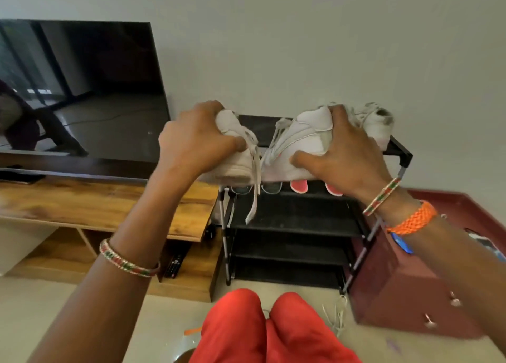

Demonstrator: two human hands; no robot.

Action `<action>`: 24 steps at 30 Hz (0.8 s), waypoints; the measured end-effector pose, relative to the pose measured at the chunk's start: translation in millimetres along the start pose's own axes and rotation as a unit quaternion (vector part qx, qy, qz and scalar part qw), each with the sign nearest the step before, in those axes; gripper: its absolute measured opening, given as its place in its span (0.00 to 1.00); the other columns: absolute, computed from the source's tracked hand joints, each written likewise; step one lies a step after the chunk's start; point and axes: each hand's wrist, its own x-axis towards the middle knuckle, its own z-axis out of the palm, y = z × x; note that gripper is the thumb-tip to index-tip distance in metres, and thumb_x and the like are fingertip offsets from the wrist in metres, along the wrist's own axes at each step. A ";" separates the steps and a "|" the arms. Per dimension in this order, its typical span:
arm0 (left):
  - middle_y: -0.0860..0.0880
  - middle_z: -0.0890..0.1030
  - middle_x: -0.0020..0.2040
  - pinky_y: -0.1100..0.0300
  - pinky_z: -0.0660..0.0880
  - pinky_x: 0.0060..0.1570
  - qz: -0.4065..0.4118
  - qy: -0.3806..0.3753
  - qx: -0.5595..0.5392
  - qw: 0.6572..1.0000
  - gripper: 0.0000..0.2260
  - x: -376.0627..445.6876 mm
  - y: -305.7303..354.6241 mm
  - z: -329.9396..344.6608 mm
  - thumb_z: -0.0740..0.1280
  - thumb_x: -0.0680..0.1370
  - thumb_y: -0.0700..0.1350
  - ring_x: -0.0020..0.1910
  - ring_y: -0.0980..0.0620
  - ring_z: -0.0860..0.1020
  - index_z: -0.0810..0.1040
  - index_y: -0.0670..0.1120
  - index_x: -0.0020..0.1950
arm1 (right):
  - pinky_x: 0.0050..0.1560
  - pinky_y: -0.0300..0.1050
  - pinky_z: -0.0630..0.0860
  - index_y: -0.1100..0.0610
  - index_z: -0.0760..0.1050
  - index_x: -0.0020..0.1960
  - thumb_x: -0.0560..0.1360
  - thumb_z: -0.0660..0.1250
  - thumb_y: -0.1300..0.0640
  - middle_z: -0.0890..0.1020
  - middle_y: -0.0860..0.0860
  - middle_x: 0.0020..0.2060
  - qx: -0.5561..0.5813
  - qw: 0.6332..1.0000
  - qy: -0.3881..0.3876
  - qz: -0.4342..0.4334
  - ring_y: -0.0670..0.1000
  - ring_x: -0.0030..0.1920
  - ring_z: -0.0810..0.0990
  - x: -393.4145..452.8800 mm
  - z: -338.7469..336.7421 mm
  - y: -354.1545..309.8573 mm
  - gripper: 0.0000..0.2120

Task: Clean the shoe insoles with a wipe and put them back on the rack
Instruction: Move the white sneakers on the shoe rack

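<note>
The person is sitting low before a black shoe rack [402, 154], holding a white sneaker in each hand right at the front edge of its top shelf. The left hand [191, 138] is gripping the left sneaker [235, 163] over its heel and collar, fingers curled across the top and thumb pressed into the side; a flat white lace [256, 195] is dangling from it down past the shelf below. The right hand [342, 149] is clamping the right sneaker [293, 143] from the heel end, thumb spread along its flank. Both shoes are lying with their long axes running roughly across the rack's front, toes pointing inward toward each other — so the shelf is sitting directly beyond and just under the hands, equally near to both. A third white sneaker [377, 124] is already resting at the back right of the top shelf. The uppers are looking like smooth, creased leather with ribbed rubber soles; the shelves seem to be dark fabric stretched over thin metal tubes. Pink soles [299, 185] are peeking out on the tier below. Whether the insoles are inside the shoes I cannot tell — no wipe is showing either.
</note>
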 end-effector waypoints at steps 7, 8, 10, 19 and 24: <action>0.51 0.76 0.50 0.58 0.70 0.42 -0.039 -0.241 0.031 0.969 0.27 -26.3 -38.8 110.0 0.72 0.68 0.58 0.47 0.51 0.74 0.71 0.52 0.64 | 0.43 0.46 0.67 0.49 0.61 0.64 0.60 0.68 0.31 0.76 0.54 0.54 -0.058 0.966 -0.247 0.059 0.59 0.51 0.76 -35.4 74.9 44.9 0.39; 0.50 0.76 0.52 0.57 0.71 0.44 -0.051 -0.263 0.037 0.963 0.28 -28.2 -51.1 138.5 0.72 0.68 0.58 0.49 0.50 0.75 0.71 0.52 0.65 | 0.43 0.46 0.67 0.50 0.61 0.64 0.60 0.68 0.31 0.77 0.55 0.55 -0.060 0.959 -0.270 0.067 0.61 0.53 0.76 -40.6 100.2 58.4 0.40; 0.47 0.77 0.58 0.55 0.72 0.51 -0.071 -0.300 0.061 0.949 0.28 -34.2 -78.5 198.2 0.71 0.68 0.58 0.56 0.45 0.76 0.70 0.51 0.66 | 0.45 0.47 0.66 0.52 0.60 0.64 0.61 0.69 0.33 0.76 0.56 0.58 -0.056 0.945 -0.308 0.093 0.62 0.56 0.76 -51.5 154.8 85.4 0.40; 0.44 0.79 0.59 0.54 0.72 0.49 -0.179 -0.394 0.076 0.898 0.22 -79.2 -243.0 419.9 0.69 0.71 0.53 0.57 0.41 0.76 0.74 0.49 0.63 | 0.45 0.49 0.72 0.57 0.61 0.62 0.63 0.74 0.44 0.70 0.54 0.60 0.058 0.915 -0.363 0.164 0.61 0.54 0.76 -140.3 418.2 208.4 0.36; 0.47 0.78 0.60 0.53 0.72 0.50 -0.183 -0.404 0.079 0.893 0.19 -113.3 -308.1 476.1 0.71 0.72 0.50 0.57 0.42 0.76 0.76 0.49 0.62 | 0.48 0.49 0.76 0.61 0.66 0.62 0.62 0.77 0.49 0.61 0.56 0.72 0.082 0.919 -0.368 0.117 0.60 0.61 0.74 -187.2 505.9 248.8 0.35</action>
